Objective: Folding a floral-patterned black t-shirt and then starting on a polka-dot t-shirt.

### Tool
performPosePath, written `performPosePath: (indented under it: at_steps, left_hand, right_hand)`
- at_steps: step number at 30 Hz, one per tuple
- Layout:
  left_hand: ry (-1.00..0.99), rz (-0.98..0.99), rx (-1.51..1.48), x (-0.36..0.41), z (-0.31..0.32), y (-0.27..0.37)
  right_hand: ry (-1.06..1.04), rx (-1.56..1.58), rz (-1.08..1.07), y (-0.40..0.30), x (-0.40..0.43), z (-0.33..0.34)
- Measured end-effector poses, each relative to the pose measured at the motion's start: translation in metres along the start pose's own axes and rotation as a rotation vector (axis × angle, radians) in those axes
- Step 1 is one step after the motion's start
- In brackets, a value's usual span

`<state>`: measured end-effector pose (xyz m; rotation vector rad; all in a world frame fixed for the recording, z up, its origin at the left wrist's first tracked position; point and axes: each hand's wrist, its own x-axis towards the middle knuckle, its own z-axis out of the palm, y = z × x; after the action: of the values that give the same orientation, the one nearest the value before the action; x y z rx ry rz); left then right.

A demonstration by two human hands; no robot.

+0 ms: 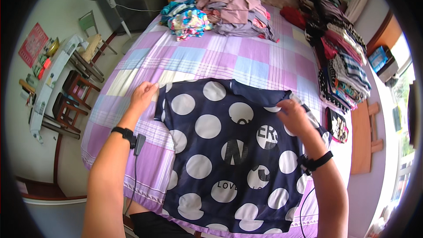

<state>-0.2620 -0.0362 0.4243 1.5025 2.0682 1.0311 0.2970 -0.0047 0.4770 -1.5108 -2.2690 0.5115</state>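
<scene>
A navy short-sleeved top (205, 142) with large white dots and printed black letters lies spread face up, its collar pointing away from me and its hem at the near edge of the bed. My left hand (144, 95) is at the outer edge of the left-side sleeve, thumb and fingers pinched together there. Over the right-hand side of the neckline is my right hand (293, 115), slightly blurred, with bent fingers on the fabric near the shoulder. Whether those fingers grip the cloth is hard to see. Part of the right-side sleeve is hidden behind that hand and forearm.
The checked bedsheet (185, 56) carries a loose heap of clothes (234, 13) and bright printed garments (188, 19) at the far end. Stacks of folded clothes (347, 72) line the right edge, beside a small folded garment (336, 125). Cables hang from both wrist straps.
</scene>
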Motion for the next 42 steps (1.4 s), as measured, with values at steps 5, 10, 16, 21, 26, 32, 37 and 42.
performPosePath:
  at_steps: [5,10,16,21,26,32,37,42]
  left_hand:
    - [0.314,0.127,-0.074,-0.053,0.019,-0.028]
    - [0.342,0.151,0.010,-0.061,0.038,-0.018]
    - [0.370,0.236,0.062,-0.066,0.033,-0.011]
    - [0.384,0.265,0.030,-0.067,0.030,-0.015]
    - [0.403,0.297,0.021,-0.064,0.038,-0.014]
    - [0.390,0.297,0.060,-0.065,0.034,-0.012]
    - [0.385,0.292,0.092,-0.066,0.034,-0.015]
    - [0.362,0.285,0.105,-0.065,0.034,-0.014]
  right_hand:
    - [-0.110,0.008,0.019,-0.090,0.030,0.035]
    - [-0.056,-0.007,0.201,-0.108,0.098,0.073]
    - [-0.108,0.446,0.518,-0.102,0.127,0.094]
    - [-0.113,0.689,0.434,-0.095,0.143,0.113]
    - [0.064,0.090,0.273,-0.076,0.161,0.125]
    - [0.090,-0.009,0.252,-0.071,0.150,0.097]
    - [0.117,-0.091,0.240,-0.028,0.111,0.043]
    - [0.085,-0.125,0.274,0.000,0.055,0.008]
